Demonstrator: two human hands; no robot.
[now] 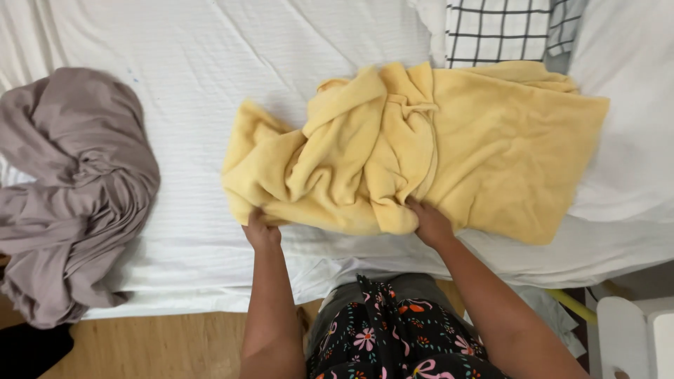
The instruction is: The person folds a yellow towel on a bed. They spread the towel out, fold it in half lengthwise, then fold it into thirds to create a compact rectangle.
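Head-camera view, looking down: a person stands at the edge of a bed covered with a white sheet (210, 63), and a crumpled yellow towel (421, 147) lies on that sheet. Everything else is placed from this towel. The left hand (261, 230) is at the towel's near left corner, fingers pinched on the edge of the cloth. The right hand (430, 223) is at the towel's near edge, about midway along, fingers closed on a fold of the fabric. The towel's left half is bunched in thick folds, while its right half lies flatter. Well to the left of the towel, a heap of grey-mauve cloth (70, 182) hangs over the bed's edge. Just beyond the towel's far edge, a white fabric with a dark grid pattern (498, 31) touches it. Below the towel, nearest the camera, the person's dark floral garment (393, 337) shows between the forearms, above a wooden floor (161, 347).
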